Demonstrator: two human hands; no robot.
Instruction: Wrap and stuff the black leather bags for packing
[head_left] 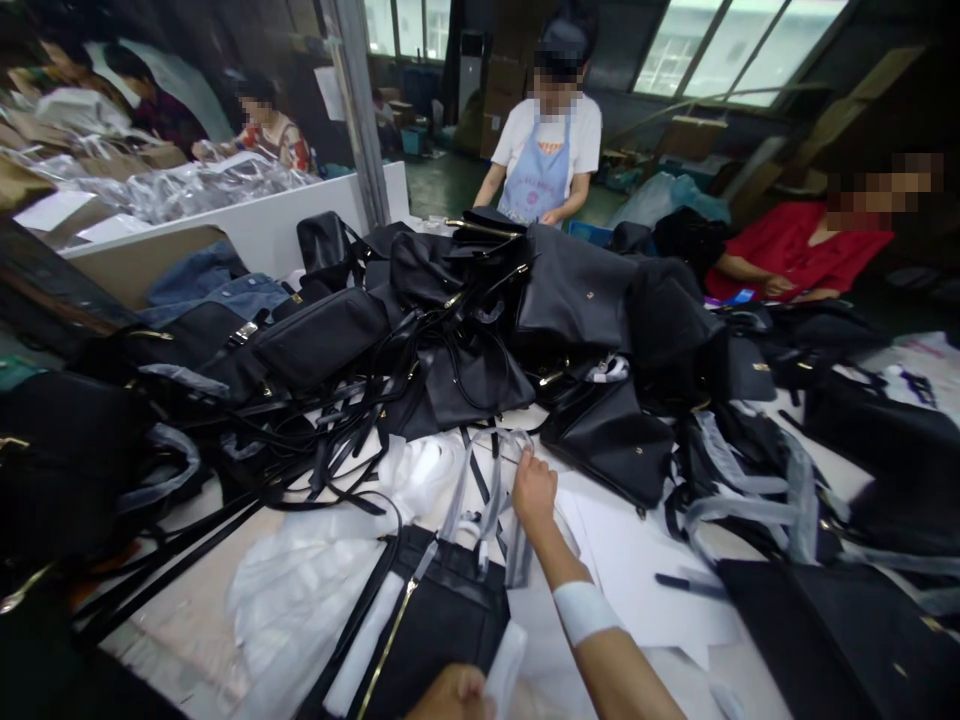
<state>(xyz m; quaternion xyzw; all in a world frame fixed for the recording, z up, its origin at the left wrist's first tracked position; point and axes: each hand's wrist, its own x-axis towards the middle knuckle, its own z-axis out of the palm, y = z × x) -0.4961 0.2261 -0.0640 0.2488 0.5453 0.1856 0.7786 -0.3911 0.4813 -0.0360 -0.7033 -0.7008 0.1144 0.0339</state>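
Note:
A black bag (442,610) with a gold zipper lies in front of me, white padding strips along its sides. Its handles (491,500) are wrapped in clear plastic and stand up from its top. My right hand (534,490), with a white band on the forearm, is closed at the upper end of a plastic-wrapped handle. At the bottom edge, my left hand (454,692) rests over the bag's lower part, fingers curled beside a white translucent strip (506,660). The frame cuts this hand off, and what it grips is hidden.
Black bags (574,295) with tangled straps are heaped across the table. Crumpled white wrapping (300,580) lies left, white paper sheets (637,570) right. A person in a blue apron (536,170) stands opposite; another in red (810,245) is at the right. A metal post (356,110) rises behind.

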